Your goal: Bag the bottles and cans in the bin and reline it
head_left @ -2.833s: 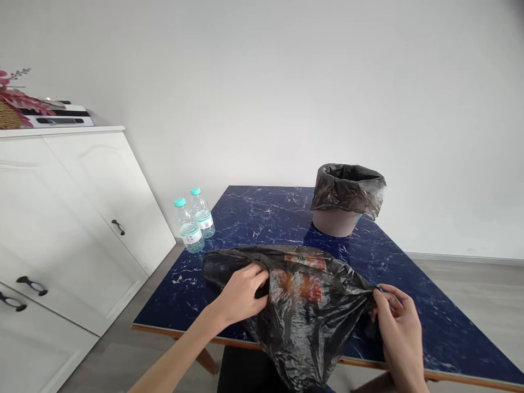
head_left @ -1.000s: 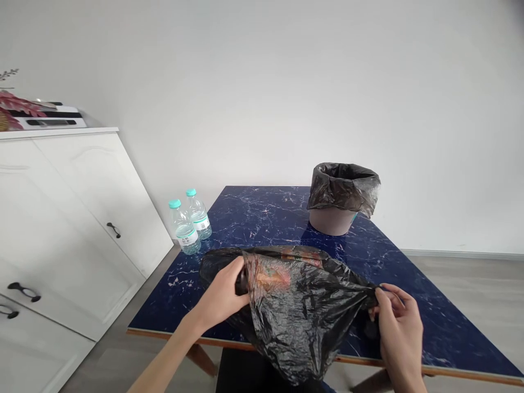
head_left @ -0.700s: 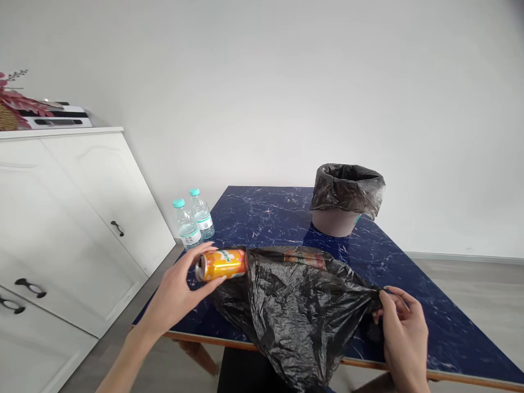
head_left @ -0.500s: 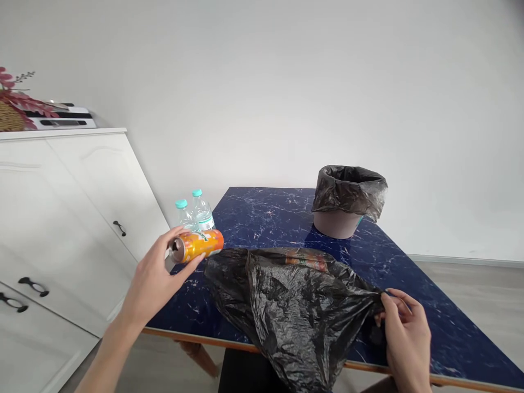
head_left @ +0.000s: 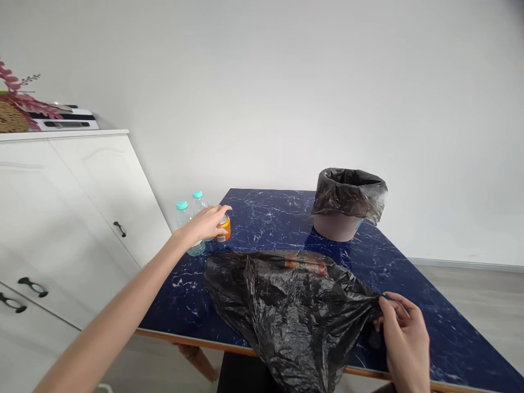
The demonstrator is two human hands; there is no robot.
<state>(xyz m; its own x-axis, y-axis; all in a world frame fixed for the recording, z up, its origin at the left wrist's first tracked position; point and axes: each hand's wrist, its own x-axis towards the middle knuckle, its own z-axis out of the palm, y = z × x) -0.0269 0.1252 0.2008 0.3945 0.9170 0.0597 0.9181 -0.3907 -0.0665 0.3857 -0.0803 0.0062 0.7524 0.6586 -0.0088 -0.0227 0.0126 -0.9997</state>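
Note:
My left hand (head_left: 208,222) is curled round the upper part of an orange drink can (head_left: 223,236), thumb in front and fingers behind its rim. The can stands upright on the table beside two clear plastic bottles (head_left: 196,248) with turquoise caps, which my hand and wrist partly cover. My right hand (head_left: 406,333) pinches a gathered edge of a black plastic bag (head_left: 295,311). The bag lies spread on the table and hangs over its front edge. An orange-red printed thing (head_left: 306,265) shows through the thin plastic near its far side.
A bin (head_left: 336,226) lined with a black bag stands toward the back right of the blue marbled table (head_left: 266,218). White cabinets (head_left: 106,185) are at left, with pink flowers and a white device on top. A dark seat (head_left: 241,374) shows below the table's front edge.
My left hand has moved away from me and to the right, turning the orange can from lying sideways to standing upright on the table. The right hand keeps its pinch on the bag.

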